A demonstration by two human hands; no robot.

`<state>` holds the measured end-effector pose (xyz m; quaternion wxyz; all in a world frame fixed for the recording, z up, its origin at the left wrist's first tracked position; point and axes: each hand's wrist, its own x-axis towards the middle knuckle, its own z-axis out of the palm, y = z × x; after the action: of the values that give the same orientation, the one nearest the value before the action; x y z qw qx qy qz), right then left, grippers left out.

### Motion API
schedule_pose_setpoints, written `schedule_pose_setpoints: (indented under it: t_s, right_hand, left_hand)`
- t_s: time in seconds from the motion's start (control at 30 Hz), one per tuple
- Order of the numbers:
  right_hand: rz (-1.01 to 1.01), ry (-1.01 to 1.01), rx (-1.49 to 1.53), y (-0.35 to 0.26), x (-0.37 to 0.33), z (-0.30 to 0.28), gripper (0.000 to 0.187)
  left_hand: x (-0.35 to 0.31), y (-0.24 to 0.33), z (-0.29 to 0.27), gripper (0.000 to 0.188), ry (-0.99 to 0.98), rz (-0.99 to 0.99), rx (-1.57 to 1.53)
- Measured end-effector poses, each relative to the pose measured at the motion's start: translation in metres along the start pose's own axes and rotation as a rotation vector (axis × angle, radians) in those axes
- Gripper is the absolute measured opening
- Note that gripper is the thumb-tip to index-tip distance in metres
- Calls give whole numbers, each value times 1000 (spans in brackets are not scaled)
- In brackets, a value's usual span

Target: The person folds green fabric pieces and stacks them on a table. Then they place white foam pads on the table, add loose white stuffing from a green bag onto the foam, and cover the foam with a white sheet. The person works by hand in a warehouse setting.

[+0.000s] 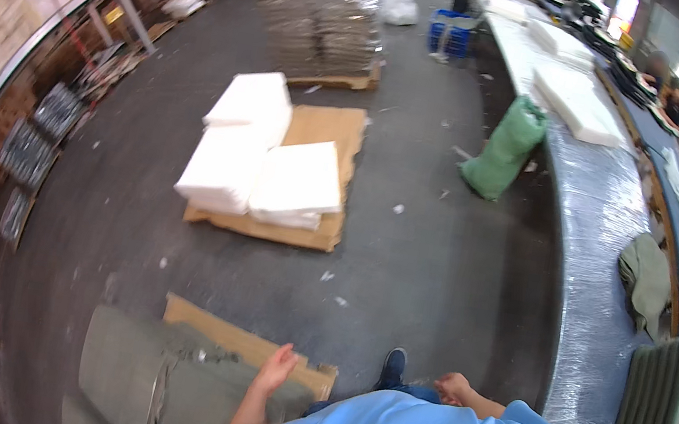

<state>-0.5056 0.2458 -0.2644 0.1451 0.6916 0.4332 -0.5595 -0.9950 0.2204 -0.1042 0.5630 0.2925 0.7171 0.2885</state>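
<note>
Grey floor (382,281) spreads across my view. Lower left, I see creased, grey-green cloth (217,397) on cardboard (190,313); the left hand (275,370) is nearest it, the right hand (453,389) well apart. Both hands' fingers look bent, but I cannot tell whether they pinch anything. Ahead, white blocks (227,163) stand in the way; a green sack (507,145) tilts beside the film-covered counter (604,254) at right.
</note>
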Motion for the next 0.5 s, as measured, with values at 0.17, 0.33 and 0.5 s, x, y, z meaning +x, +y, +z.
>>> schedule_pose_setpoints:
  t_s: [0.17,0.33,0.5]
  right_hand:
    - [-77,193,-31,-113,39,-123,37]
    - [-142,363,317,-199,78,-176,56]
    - [-108,248,69,-254,110,-183,63]
  left_hand:
    - [11,-19,35,52,22,-276,-138]
    - [66,-19,39,48,77,-536,-107]
    - [139,-7,13,45,74,-542,-154]
